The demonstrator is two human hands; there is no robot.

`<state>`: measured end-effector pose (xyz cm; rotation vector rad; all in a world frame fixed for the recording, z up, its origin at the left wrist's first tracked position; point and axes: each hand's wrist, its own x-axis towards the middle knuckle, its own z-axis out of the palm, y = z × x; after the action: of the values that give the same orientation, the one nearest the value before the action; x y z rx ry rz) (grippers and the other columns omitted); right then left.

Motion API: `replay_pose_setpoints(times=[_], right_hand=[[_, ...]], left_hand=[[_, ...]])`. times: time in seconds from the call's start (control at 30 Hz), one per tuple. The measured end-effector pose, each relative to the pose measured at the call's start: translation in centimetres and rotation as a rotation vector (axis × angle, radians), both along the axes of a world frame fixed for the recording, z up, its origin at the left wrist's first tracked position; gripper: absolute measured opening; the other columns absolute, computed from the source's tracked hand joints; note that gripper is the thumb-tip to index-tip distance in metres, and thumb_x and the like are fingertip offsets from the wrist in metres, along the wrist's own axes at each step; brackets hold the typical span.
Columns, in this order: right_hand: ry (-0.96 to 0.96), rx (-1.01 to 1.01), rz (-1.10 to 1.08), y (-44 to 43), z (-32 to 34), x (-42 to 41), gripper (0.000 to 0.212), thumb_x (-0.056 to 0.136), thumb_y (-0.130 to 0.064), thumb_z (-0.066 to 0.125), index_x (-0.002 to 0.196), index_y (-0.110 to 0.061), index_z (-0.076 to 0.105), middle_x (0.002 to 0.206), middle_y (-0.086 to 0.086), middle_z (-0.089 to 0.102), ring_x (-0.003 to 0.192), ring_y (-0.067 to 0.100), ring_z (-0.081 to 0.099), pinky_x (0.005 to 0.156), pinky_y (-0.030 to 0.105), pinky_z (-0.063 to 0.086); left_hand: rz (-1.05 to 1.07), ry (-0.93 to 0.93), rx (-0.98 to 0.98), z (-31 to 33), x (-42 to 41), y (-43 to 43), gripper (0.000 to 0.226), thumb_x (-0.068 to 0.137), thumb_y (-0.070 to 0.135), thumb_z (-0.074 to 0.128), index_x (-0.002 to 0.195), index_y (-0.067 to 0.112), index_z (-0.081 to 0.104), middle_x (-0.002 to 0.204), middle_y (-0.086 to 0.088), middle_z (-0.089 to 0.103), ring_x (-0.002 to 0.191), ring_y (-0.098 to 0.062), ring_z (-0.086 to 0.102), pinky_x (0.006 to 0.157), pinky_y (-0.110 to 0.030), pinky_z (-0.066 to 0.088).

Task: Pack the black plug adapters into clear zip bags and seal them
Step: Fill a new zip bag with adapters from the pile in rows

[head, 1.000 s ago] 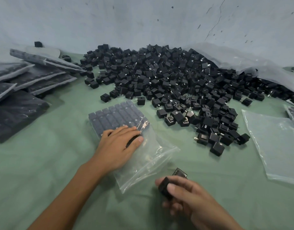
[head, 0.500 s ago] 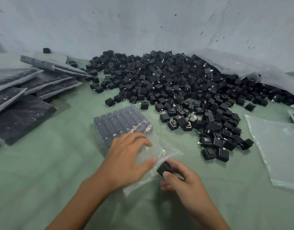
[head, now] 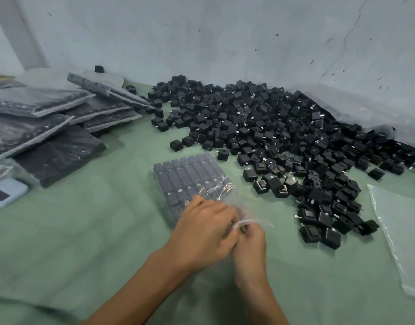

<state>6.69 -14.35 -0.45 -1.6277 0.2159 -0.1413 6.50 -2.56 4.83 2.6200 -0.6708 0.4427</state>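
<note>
The left hand (head: pixel 201 233) and right hand (head: pixel 250 245) pinch the zip bag (head: pixel 217 189) mouth; if the plastic slips, the packed black plug adapters (head: pixel 178 174) may spill.

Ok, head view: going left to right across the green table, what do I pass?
Stack of filled bags → partly filled zip bag → pile of loose black adapters → empty clear bag at the right edge.

Left hand (head: pixel 206 233) hides the right hand's (head: pixel 250 245) fingertips and zip bag's (head: pixel 190 177) blurred mouth.
</note>
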Motion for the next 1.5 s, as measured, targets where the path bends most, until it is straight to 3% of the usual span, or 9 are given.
replay_pose_setpoints(times=[0.3,0.43,0.5,0.67,0.8,1.13,1.2,1.33,1.5], right_hand=[[-0.065,0.309,0.111,1.8,0.8,2.0,0.021,0.099,0.005,0.035,0.088,-0.007,0.048,0.068,0.004,0.046,0.066,0.016,0.046,0.057,0.028,0.042],[-0.076,0.083,0.162,1.2,0.8,2.0,0.016,0.102,0.0,0.047,0.11,-0.006,0.059,0.091,0.016,0.065,0.082,0.026,0.063,0.071,0.043,0.053],[-0.027,0.023,0.192,0.8,0.5,1.9,0.042,0.099,0.004,0.047,0.134,-0.017,0.053,0.114,0.015,0.066,0.091,0.024,0.065,0.076,0.041,0.056],[-0.066,-0.103,0.237,0.2,1.0,2.3,0.052,0.093,0.014,0.044,0.135,-0.016,0.049,0.106,0.004,0.064,0.08,0.007,0.062,0.074,0.025,0.052],[-0.103,-0.182,0.273,0.1,1.6,3.1,0.032,0.097,0.006,0.046,0.119,-0.013,0.058,0.097,0.008,0.066,0.083,0.015,0.063,0.079,0.042,0.056],[-0.046,0.141,0.343,0.7,3.4,2.0,0.039,0.1,0.014,0.036,0.134,-0.002,0.044,0.118,0.017,0.058,0.102,0.022,0.057,0.088,0.028,0.052],[-0.032,0.02,0.357,0.0,3.0,0.5,0.04,0.101,0.009,0.04,0.135,-0.012,0.046,0.119,0.005,0.063,0.104,0.015,0.061,0.095,0.029,0.052],[0.025,-0.459,0.376,-4.3,2.0,-3.2,0.036,0.096,-0.005,0.055,0.11,-0.036,0.067,0.074,-0.011,0.068,0.066,0.007,0.065,0.066,0.025,0.054],[-0.029,-0.764,0.047,-11.4,2.8,-3.4,0.026,0.091,-0.014,0.065,0.096,-0.038,0.072,0.092,-0.018,0.071,0.081,0.009,0.065,0.075,0.031,0.052]], left_hand=[[-0.055,0.071,-0.135,0.1,0.5,0.8,0.021,0.092,0.043,0.057,0.085,0.026,0.066,0.073,0.014,0.056,0.074,-0.006,0.054,0.078,-0.027,0.035],[-0.045,0.233,-0.317,-0.6,3.0,1.9,0.031,0.095,0.046,0.048,0.09,0.025,0.071,0.085,0.011,0.065,0.082,-0.007,0.057,0.084,-0.029,0.045],[0.059,0.18,-0.243,-1.4,4.9,2.6,0.023,0.099,0.034,0.049,0.102,0.026,0.071,0.1,0.01,0.067,0.097,-0.012,0.057,0.094,-0.036,0.043],[0.112,0.206,-0.002,-3.9,7.2,3.1,0.039,0.1,0.038,0.044,0.138,0.037,0.053,0.148,0.017,0.047,0.136,-0.007,0.036,0.108,-0.034,0.022],[0.109,0.199,0.04,-4.3,7.6,3.2,0.043,0.1,0.041,0.038,0.141,0.04,0.049,0.15,0.018,0.044,0.137,-0.005,0.034,0.107,-0.033,0.02],[0.053,0.197,0.158,-4.5,7.6,2.6,0.043,0.102,0.038,0.03,0.142,0.047,0.042,0.152,0.009,0.036,0.138,-0.013,0.026,0.11,-0.041,0.015],[0.06,0.192,0.168,-4.7,7.5,2.8,0.051,0.097,0.044,0.018,0.143,0.048,0.04,0.152,0.01,0.037,0.138,-0.011,0.027,0.11,-0.04,0.016],[0.078,0.174,0.179,-4.9,7.7,2.9,0.06,0.091,0.05,0.008,0.144,0.049,0.038,0.151,0.013,0.038,0.137,-0.01,0.029,0.107,-0.038,0.018],[0.075,0.19,0.191,-5.1,7.8,2.9,0.061,0.092,0.051,0.006,0.145,0.05,0.034,0.153,0.013,0.036,0.14,-0.01,0.028,0.112,-0.039,0.016]])
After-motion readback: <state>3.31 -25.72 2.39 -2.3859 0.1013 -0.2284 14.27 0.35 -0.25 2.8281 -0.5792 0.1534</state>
